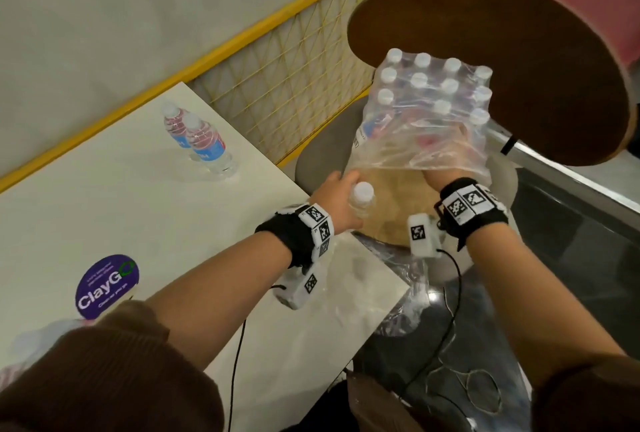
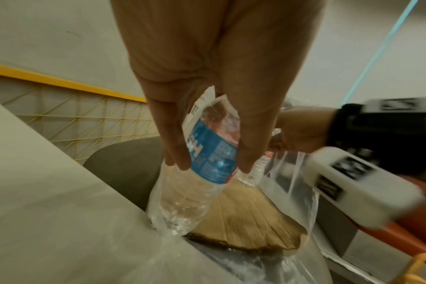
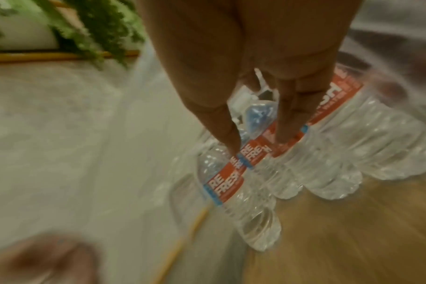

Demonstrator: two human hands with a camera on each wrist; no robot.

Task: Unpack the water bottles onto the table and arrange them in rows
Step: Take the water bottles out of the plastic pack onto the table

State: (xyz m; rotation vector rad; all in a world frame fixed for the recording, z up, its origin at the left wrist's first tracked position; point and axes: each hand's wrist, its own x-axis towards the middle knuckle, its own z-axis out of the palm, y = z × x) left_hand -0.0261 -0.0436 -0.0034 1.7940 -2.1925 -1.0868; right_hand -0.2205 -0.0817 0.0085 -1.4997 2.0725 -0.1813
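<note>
While the left hand [image 1: 341, 205] grips a clear white-capped plastic water bottle [image 1: 362, 201], the right hand [image 1: 437, 178] reaches into the torn clear plastic pack of bottles [image 1: 433, 102] just ahead. The left wrist view shows fingers [image 2: 175, 146] curled round the blue label. In the right wrist view, its fingertips [image 3: 286, 132] touch packed bottles; whether they grip, I cannot tell.

Both forearms are bare below pushed-up brown ribbed sleeves [image 1: 114, 362]. Each wrist wears a black fabric band [image 1: 289, 237] carrying white square blocks printed with black-and-white fiducial markers [image 1: 464, 205]. A white boxy camera module [image 1: 423, 236] with its own marker hangs under each wrist, and thin black cables [image 1: 450, 296] trail from them.
</note>
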